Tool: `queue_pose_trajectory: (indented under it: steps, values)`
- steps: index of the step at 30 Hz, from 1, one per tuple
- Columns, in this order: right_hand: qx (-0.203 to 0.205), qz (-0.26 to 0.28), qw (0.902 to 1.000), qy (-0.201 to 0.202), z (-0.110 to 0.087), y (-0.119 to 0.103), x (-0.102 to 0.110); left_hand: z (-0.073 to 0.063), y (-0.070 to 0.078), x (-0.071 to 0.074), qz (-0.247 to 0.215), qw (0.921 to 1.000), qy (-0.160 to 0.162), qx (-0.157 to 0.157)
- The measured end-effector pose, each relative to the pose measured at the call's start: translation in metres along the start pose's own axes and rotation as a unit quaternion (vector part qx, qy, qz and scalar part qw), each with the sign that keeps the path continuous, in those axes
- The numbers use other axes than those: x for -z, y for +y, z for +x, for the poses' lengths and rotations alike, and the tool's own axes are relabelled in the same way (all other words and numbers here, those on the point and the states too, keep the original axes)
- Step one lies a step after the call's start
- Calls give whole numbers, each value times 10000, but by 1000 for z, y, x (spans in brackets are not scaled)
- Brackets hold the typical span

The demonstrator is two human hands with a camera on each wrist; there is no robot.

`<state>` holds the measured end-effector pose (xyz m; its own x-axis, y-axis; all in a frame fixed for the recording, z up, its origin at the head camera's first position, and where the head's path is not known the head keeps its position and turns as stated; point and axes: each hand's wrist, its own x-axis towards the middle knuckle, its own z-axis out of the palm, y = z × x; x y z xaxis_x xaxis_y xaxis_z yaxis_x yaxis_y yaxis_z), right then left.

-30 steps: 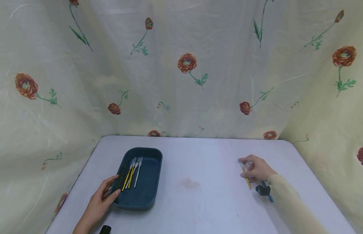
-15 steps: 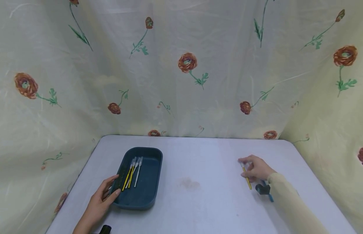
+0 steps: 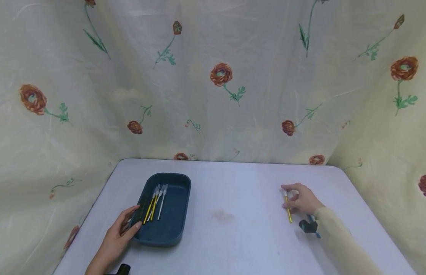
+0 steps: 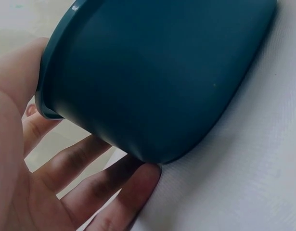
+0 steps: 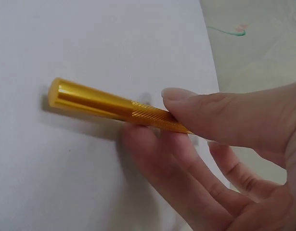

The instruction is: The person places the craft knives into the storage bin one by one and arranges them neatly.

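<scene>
My right hand (image 3: 302,199) pinches a craft knife (image 3: 289,214) between thumb and fingers over the right side of the table. Its gold handle (image 5: 95,101) is knurled near the grip, and a clear cap covers the far end. My left hand (image 3: 115,238) holds the left side of a dark teal tray (image 3: 175,225), thumb at the rim and the other fingers against the outer wall (image 4: 162,72). Inside that tray lie several capped craft knives (image 3: 161,206), gold and silver, side by side towards the left.
The white table (image 3: 233,244) has a faint brownish stain (image 3: 221,216) near its middle. A flowered curtain (image 3: 257,126) hangs behind and along both sides. A black wrist device (image 3: 308,226) with a blue strap sits under the right sleeve (image 3: 340,236).
My right hand has shifted slightly to the right, and the craft knife has turned a little, its near end swinging left. The left hand and tray stay where they were.
</scene>
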<state>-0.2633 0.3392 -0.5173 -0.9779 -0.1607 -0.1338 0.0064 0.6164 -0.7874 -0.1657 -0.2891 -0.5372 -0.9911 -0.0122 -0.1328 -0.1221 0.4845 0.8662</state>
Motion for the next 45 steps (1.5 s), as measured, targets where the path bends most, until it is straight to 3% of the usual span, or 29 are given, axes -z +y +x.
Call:
queue_pose_trajectory:
  steps: [9,15,20,29,34,45]
  values:
    - [-195,242,9995,105,-8,-2,-9,0,0,0,61,9999,-4,-84]
    - [-72,362,9991,201,-13,-4,-13,0,0,1,19,9999,-16,-161]
    - [-68,362,9993,52,-17,-10,-16,-1,1,1,5,9999,-53,-116]
    - [263,380,9989,-82,-24,-30,-21,-1,3,1,-5,10000,-54,-32]
    - [556,717,9956,-244,-27,-46,-26,-1,2,1,4,10000,-43,-25]
    - [747,1232,9883,-494,-31,-79,-36,-1,2,0,35,10000,-16,-72]
